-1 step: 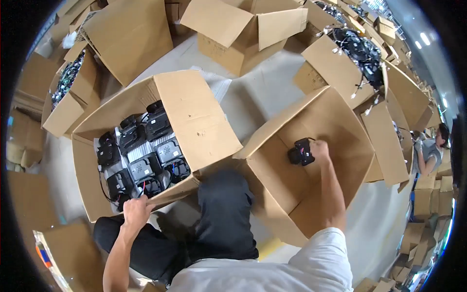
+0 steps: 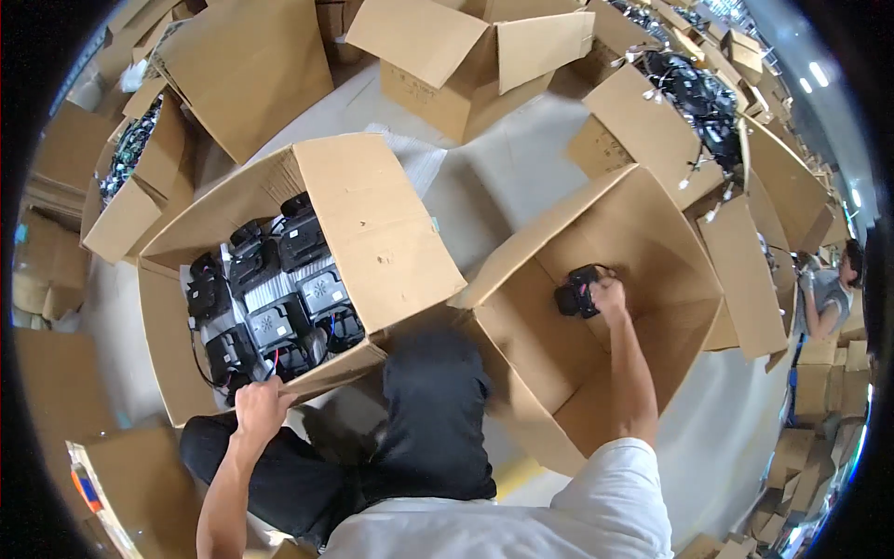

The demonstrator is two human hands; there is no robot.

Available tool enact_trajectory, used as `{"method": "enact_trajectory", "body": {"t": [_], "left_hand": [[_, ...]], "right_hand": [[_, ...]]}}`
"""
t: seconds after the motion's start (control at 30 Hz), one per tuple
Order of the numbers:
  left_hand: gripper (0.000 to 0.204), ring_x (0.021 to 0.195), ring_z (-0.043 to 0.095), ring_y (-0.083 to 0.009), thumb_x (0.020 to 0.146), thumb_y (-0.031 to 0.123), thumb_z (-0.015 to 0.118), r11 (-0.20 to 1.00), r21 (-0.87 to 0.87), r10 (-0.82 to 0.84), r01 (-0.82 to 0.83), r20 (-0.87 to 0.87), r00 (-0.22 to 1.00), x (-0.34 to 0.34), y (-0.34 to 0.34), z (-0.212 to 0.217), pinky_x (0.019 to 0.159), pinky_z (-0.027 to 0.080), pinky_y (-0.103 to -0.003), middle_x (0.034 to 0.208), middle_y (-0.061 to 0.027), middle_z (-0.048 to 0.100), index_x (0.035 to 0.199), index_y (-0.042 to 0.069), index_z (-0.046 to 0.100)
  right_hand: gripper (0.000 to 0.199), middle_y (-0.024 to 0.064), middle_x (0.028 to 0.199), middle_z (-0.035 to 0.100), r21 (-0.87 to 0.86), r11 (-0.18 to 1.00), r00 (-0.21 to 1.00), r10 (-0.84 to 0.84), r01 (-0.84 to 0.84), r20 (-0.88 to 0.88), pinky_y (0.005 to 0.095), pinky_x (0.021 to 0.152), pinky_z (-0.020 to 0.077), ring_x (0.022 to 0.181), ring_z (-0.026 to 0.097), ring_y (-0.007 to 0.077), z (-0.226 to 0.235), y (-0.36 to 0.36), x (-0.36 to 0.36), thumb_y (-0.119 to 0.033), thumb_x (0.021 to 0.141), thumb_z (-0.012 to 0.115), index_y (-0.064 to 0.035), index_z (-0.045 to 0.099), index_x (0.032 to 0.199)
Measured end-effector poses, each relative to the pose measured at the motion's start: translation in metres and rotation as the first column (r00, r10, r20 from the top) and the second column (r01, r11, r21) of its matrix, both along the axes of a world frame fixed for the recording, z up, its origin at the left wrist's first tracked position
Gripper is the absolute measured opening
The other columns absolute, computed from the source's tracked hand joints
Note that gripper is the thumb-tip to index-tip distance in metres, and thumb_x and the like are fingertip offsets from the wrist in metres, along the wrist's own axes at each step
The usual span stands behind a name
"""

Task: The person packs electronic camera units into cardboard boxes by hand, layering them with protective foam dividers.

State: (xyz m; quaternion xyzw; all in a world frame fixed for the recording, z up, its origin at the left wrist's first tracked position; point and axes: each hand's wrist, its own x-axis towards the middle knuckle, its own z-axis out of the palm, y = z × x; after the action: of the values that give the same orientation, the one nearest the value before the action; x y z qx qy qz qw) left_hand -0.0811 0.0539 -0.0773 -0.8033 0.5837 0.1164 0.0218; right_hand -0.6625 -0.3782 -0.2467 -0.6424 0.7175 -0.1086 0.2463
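Inside the open cardboard box on the right [image 2: 521, 252], my right hand [image 2: 609, 296] is closed on a black electronic unit [image 2: 579, 291] with a dark cable looped at its top. The unit is low in that box; whether it touches the bottom I cannot tell. My left hand [image 2: 261, 408] is closed over the near rim of the left cardboard box [image 2: 382, 233]. Several similar black units with cables lie in the left box, such as a grey-faced unit [image 2: 273, 323] on white padding. Red and blue wires show close to my left fingers.
An open carton [image 2: 428, 88] stands beyond both boxes. Black parts with white-plugged cables [image 2: 698, 102] fill a box at the upper right. A box of small green parts [image 2: 135, 144] is at the upper left. A person in grey [image 2: 824, 298] sits far right.
My right hand and the black unit have shifted very slightly within the right box. My left hand stays at the left box's rim.
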Motion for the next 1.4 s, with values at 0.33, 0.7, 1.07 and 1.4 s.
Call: {"method": "enact_trajectory", "body": {"t": [0.33,0.7,1.07,1.4], "left_hand": [[0.028,0.068,0.069,-0.035,0.08,0.031,0.079,0.982,0.165,0.107,-0.093,-0.074,0.991,0.018,-0.025,0.011,0.062,0.053,-0.045,0.071,-0.0161,0.069,0.081,0.005,0.069],[0.029,0.069,0.069,-0.0356,0.078,0.035,0.078,0.994,0.064,0.089,-0.086,-0.039,0.995,0.011,-0.011,0.005,0.065,0.054,-0.047,0.07,-0.0166,0.069,0.082,0.007,0.071],[0.033,0.074,0.07,-0.0355,0.076,0.031,0.08,0.981,-0.168,0.098,-0.093,0.021,0.995,-0.004,0.014,-0.015,0.066,0.054,-0.048,0.077,-0.016,0.07,0.084,0.005,0.061],[0.043,0.108,0.063,-0.0373,0.086,0.032,0.074,0.892,-0.382,0.122,-0.24,-0.307,0.944,-0.018,0.027,0.007,0.093,0.049,-0.046,0.114,-0.0216,0.066,0.113,0.0,0.066]], "right_hand": [[0.059,0.0255,0.1,0.07,0.145,0.985,0.951,0.135,-0.097,-0.28,0.0514,0.083,0.0556,0.099,0.068,0.041,-0.171,0.04,0.057,-0.043,0.07,0.084,0.0014,0.063,0.104],[0.018,0.0191,0.089,0.071,0.174,0.957,0.967,0.21,-0.233,0.144,0.0421,0.075,0.0526,0.085,0.069,0.0337,-0.092,0.064,0.078,-0.012,0.087,0.066,-0.001,0.068,0.101],[0.018,0.0025,0.101,0.067,-0.316,0.941,0.547,0.202,0.123,0.813,0.028,0.081,0.052,0.086,0.062,0.0112,0.187,0.13,0.144,-0.009,0.101,0.055,-0.0002,0.065,0.113],[0.015,0.0145,0.082,0.059,-0.747,0.589,0.58,0.739,-0.309,0.343,0.0386,0.064,0.0481,0.07,0.058,0.0314,0.283,0.236,0.301,-0.012,0.094,0.066,0.0024,0.063,0.097]]}}
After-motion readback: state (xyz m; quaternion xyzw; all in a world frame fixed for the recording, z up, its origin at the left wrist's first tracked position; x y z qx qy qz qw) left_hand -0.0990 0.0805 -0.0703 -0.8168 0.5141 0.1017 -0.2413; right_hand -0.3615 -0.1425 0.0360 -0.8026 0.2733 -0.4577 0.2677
